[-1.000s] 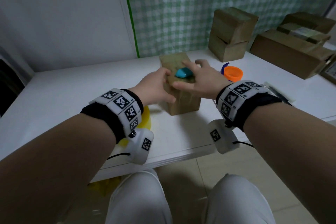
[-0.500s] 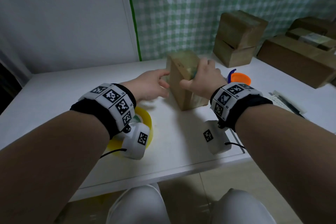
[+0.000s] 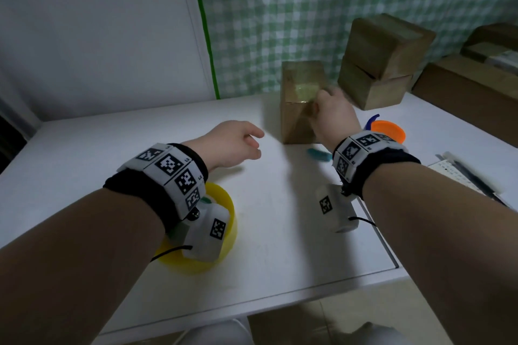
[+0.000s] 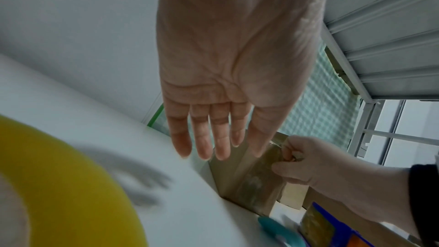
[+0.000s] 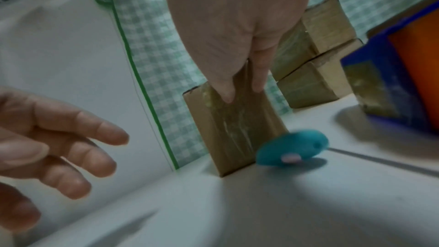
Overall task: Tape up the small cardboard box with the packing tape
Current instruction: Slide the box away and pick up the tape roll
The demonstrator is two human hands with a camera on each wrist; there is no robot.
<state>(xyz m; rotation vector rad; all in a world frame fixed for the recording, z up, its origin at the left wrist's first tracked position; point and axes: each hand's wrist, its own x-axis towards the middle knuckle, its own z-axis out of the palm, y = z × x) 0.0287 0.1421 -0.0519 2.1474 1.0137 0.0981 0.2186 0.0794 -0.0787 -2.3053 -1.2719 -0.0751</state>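
Two hands split — my right hand pinching box upright mid-tabletop, left hand loose, empty. Best: hold steady, rub tape flat toward edges.

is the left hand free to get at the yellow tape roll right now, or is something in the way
Probably yes. The left hand is open and holds nothing, hovering over bare table. The yellow tape roll lies near the table's front edge, under the left wrist, with nothing on it. The right hand holds the small cardboard box, well clear.

Blurred teal cutter, perhaps; stacked boxes behind.
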